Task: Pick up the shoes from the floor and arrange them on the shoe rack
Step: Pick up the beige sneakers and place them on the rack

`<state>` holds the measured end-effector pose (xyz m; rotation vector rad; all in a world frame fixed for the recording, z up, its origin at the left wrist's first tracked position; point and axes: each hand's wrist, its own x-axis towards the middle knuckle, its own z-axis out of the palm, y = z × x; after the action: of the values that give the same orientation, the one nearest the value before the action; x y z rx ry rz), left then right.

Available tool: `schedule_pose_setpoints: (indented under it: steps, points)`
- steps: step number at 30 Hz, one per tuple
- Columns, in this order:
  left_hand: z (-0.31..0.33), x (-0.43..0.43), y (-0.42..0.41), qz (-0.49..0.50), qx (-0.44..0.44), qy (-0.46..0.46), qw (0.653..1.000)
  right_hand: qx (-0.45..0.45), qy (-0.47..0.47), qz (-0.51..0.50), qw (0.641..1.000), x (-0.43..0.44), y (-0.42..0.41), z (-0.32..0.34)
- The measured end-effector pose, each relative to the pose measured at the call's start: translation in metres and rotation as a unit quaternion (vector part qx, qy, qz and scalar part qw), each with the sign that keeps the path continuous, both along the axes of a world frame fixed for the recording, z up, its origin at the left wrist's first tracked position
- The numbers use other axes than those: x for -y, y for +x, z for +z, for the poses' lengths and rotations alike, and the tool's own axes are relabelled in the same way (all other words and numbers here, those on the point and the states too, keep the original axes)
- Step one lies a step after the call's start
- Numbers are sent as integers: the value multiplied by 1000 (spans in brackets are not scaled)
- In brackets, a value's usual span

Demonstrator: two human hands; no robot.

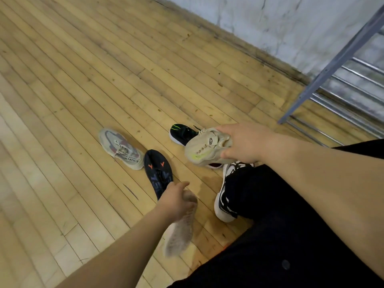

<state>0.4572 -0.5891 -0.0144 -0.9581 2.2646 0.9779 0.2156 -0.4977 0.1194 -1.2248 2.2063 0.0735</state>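
My right hand [243, 142] grips a beige sneaker with a yellow-green stripe [202, 147] by its heel, lifted above the floor. My left hand [174, 199] holds a second beige shoe [181, 229], sole up and blurred, just over the boards. On the floor lie a grey sneaker with red accents [121, 148], a dark navy sneaker with orange marks [158, 172] and a black sneaker with green stripes [182, 133], partly hidden behind the lifted shoe. The metal shoe rack [340, 90] stands at the right against the wall.
My own foot in a white and black sneaker [225, 196] and black trousers [291, 225] fill the lower right. Wooden plank floor [83, 80] stretches to the left and back. A pale wall [270, 21] runs along the top right.
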Motion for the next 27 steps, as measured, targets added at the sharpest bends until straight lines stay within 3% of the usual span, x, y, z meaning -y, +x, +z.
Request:
schedule_pose_setpoints:
  steps: [3,7,9,13,16,20,24,27]
  points:
    - [80,28,-27,25,-148,-65,987,-21,-46,-56,997,3,-7,30]
    - [175,33,-69,-8,-382,-152,912,-46,-175,-147,972,-10,-28,101]
    - [206,25,-93,-62,-498,-215,838,-64,-251,-206,944,-34,-38,145]
    - [254,-6,-156,-152,-683,-299,649,-128,-380,-295,868,-116,-49,211]
    - [289,-48,-203,-210,-742,-308,558,-149,-447,-374,799,-188,-52,238]
    - [324,-114,-251,-306,-749,-318,495,-181,-508,-422,728,-279,-49,246]
    - [342,-180,-283,-400,-739,-294,455,-189,-493,-493,692,-368,-41,233]
    - [340,-217,-290,-476,-720,-274,424,-179,-452,-523,700,-420,-41,222]
